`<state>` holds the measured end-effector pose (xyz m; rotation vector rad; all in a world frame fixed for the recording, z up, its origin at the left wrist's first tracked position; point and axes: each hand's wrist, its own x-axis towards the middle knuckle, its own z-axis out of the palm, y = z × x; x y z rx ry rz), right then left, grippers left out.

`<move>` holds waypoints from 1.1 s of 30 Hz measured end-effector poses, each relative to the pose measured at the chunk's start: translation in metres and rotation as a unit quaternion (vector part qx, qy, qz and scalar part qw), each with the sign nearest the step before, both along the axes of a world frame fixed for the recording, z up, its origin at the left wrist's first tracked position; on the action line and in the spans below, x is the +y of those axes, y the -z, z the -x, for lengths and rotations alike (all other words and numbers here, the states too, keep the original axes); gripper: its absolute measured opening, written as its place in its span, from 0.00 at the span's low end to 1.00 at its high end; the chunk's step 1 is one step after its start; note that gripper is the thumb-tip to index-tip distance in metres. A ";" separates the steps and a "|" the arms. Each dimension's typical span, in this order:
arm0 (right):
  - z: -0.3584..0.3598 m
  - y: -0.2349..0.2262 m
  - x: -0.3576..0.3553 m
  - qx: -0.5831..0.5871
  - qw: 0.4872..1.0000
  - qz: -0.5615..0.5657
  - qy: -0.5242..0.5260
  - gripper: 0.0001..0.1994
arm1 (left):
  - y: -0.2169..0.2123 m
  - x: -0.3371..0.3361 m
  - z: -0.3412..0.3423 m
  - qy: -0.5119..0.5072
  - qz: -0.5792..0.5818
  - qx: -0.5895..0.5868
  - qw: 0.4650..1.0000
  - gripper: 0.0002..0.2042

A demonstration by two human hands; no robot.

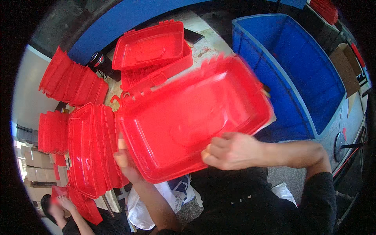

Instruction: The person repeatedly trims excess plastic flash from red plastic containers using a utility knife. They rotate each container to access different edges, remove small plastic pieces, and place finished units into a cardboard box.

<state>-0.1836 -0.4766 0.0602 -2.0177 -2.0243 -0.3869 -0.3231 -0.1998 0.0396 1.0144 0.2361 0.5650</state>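
Head view. Item: one red plastic shell (196, 113), shallow, blurred, tilted, hollow side up, directly before the wearer. Right hand (233, 150): fingers curled closed on the shell's near rim. Left hand (127, 166): beside the shell's left end, blurred; whether it grips cannot be told. Beyond the shell, on the worktop (203, 53): one open red case (150, 47). Left of it: stacked red shells (88, 149). Right: one blue bin (270, 82), just beside the shell.
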 end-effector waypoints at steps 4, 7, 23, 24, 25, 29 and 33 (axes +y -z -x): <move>0.015 0.061 0.039 0.048 0.987 0.141 -0.057 0.09 | 0.059 0.019 0.028 -0.039 -0.087 0.173 0.980 0.25; -0.008 0.070 0.028 0.249 0.965 -0.005 -0.080 0.11 | 0.083 0.024 0.035 -0.043 -0.137 0.194 0.970 0.27; -0.137 0.102 -0.018 0.463 0.780 -0.081 0.414 0.06 | 0.037 0.013 0.027 -0.252 -0.420 0.354 0.797 0.18; -0.131 0.094 -0.028 0.594 0.707 -0.142 0.356 0.06 | 0.021 -0.002 0.017 -0.256 -0.417 0.306 0.817 0.14; -0.120 0.087 -0.039 0.702 0.606 -0.196 0.319 0.06 | 0.007 -0.018 0.005 -0.210 -0.407 0.301 0.836 0.14; -0.045 0.081 -0.059 0.771 0.601 -0.153 0.144 0.08 | 0.002 -0.102 -0.047 0.076 -0.398 0.178 0.897 0.32; 0.006 0.075 -0.080 0.730 0.646 -0.151 0.166 0.05 | 0.013 -0.146 -0.060 0.248 -0.497 0.144 0.819 0.29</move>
